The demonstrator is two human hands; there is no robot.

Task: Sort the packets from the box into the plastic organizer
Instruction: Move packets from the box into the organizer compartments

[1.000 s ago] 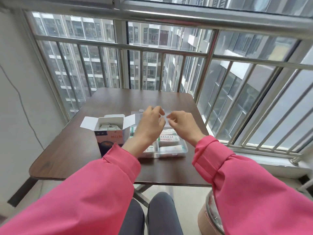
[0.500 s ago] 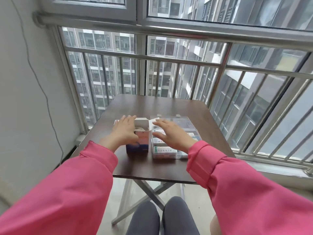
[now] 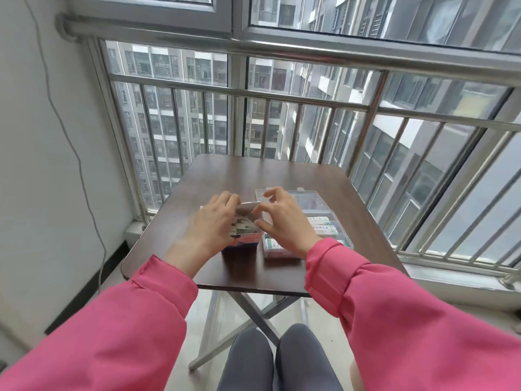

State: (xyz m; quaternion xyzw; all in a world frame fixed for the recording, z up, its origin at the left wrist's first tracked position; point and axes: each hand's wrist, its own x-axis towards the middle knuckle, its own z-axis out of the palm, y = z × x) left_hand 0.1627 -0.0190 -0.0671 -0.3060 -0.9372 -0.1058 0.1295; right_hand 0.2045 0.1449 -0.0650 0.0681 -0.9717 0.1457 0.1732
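Note:
A small cardboard box (image 3: 240, 246) with white flaps and a blue and red front stands near the table's front edge. Several packets (image 3: 243, 227) show in its open top. My left hand (image 3: 212, 225) grips the box's left side, fingers curled over the top edge. My right hand (image 3: 283, 221) is at the box's right side, pinching the white right flap between thumb and bent fingers. Just right of the box sits the clear plastic organizer (image 3: 342, 235), its lid (image 3: 307, 197) lying open behind it. White and green packets (image 3: 320, 221) lie in its compartments, partly hidden by my right hand.
The dark brown folding table (image 3: 282, 170) stands against a metal window railing (image 3: 282, 101) at the back and right. A white wall with a hanging cable (image 3: 84, 176) is on the left. My knees show below the table's front edge.
My right hand has moved left from above the organizer onto the box's right flap. My left hand stays on the box. The camera has shifted, so the table sits more central.

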